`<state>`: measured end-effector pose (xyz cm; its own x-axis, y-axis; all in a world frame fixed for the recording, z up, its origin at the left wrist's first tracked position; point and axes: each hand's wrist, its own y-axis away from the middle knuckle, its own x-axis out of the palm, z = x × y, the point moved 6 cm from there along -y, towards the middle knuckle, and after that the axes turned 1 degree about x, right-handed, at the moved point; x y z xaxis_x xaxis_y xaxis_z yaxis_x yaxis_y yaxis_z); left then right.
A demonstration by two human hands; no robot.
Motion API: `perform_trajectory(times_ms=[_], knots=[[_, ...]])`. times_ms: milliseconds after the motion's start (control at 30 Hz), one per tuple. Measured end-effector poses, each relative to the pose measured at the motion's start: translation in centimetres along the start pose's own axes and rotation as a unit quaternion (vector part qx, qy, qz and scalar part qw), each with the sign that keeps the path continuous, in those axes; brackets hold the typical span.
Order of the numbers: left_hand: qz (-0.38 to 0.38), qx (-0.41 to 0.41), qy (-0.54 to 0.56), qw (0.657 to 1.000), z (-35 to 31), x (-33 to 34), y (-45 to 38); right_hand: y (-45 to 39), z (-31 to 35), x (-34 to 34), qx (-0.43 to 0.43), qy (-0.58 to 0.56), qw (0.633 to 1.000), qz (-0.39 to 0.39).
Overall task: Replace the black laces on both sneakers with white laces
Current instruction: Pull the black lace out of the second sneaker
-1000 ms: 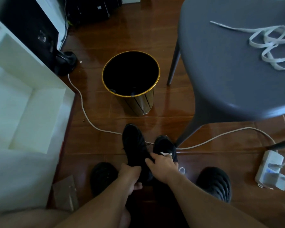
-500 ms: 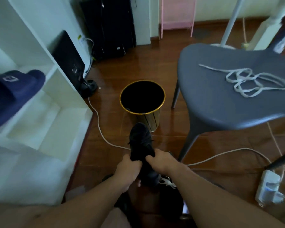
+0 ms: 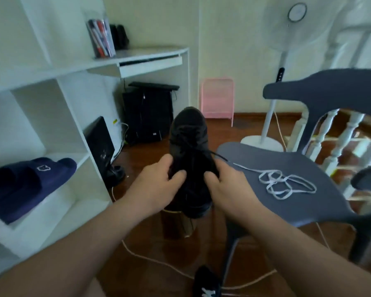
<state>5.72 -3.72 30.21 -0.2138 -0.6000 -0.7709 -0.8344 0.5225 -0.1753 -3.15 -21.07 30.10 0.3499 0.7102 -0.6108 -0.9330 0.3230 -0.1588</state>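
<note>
A black sneaker (image 3: 190, 138) with black laces is held up in front of me, toe pointing away. My left hand (image 3: 156, 185) grips its left side and my right hand (image 3: 227, 186) grips its right side, fingers curled round the upper. A black lace end (image 3: 220, 156) sticks out to the right. A loose white lace (image 3: 285, 183) lies in a tangle on the grey chair seat (image 3: 266, 202). The second black sneaker (image 3: 206, 282) stands on the floor at the bottom edge, partly cut off.
A white shelf unit (image 3: 58, 133) stands on the left with a navy slipper (image 3: 28, 183) in it. A dark bin (image 3: 178, 224) sits under the raised sneaker. A white cable (image 3: 159, 262) runs over the wooden floor. A fan stand (image 3: 268, 129) stands behind the chair.
Both hands have lifted the sneaker from the floor to chest height. My view has tilted up from the floor to the room.
</note>
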Motion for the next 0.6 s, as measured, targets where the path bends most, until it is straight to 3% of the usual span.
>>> perform_trajectory(times_ms=[133, 200, 300, 367, 467, 600], knots=[[-0.131, 0.052, -0.066, 0.988, -1.9, -2.0, -2.6, -2.3, 0.8, -0.2, -0.02, -0.053, 0.998, -0.022], [-0.171, 0.067, -0.061, 0.981, -1.8, -1.7, -3.1, -2.9, 0.1, 0.4, 0.008, -0.163, 0.987, -0.002], [-0.186, 0.073, -0.044, 0.979, -1.1, -0.5, -3.5, -3.9, -1.2, 0.9, 0.042, -0.361, 0.931, 0.005], [-0.186, 0.075, -0.045, 0.979, -0.9, 0.1, -3.7, -4.6, -1.6, 0.4, 0.042, -0.423, 0.905, -0.031], [-0.171, 0.077, -0.043, 0.981, -0.6, 1.0, -3.9, -5.2, -1.5, -0.2, 0.038, -0.421, 0.901, -0.096], [-0.172, 0.077, -0.033, 0.982, -0.2, 1.6, -3.9, -5.4, -0.9, -0.4, 0.03, -0.395, 0.91, -0.124]])
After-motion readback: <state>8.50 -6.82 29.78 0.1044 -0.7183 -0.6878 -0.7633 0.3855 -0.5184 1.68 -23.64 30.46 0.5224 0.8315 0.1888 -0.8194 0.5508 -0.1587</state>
